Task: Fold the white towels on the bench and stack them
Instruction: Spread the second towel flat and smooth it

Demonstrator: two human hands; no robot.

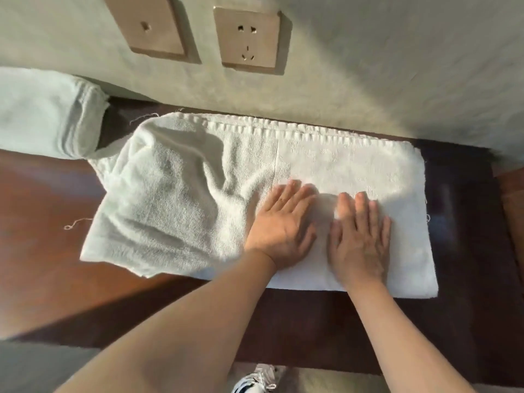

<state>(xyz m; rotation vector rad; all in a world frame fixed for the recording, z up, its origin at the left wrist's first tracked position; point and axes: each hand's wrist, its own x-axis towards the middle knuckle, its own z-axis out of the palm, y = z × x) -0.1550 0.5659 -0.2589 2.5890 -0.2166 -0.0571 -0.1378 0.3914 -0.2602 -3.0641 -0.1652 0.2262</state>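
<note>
A white towel [354, 165] lies spread across the dark wooden bench [42, 265]. Its right half is flat, while its left part [170, 199] is rumpled and folded over. Both my hands press flat on the towel near its front edge, side by side. My left hand [280, 228] lies at the towel's middle, fingers straight and pointing to the wall. My right hand [360, 236] rests just to the right of it, fingers spread. A stack of folded white towels [42, 114] sits at the far left of the bench against the wall.
The wall [368, 66] runs right behind the bench, with a switch plate [147, 26] and a socket plate [246, 38] on it. The bench's front edge is below my forearms. A shoe [255, 381] shows on the floor beneath.
</note>
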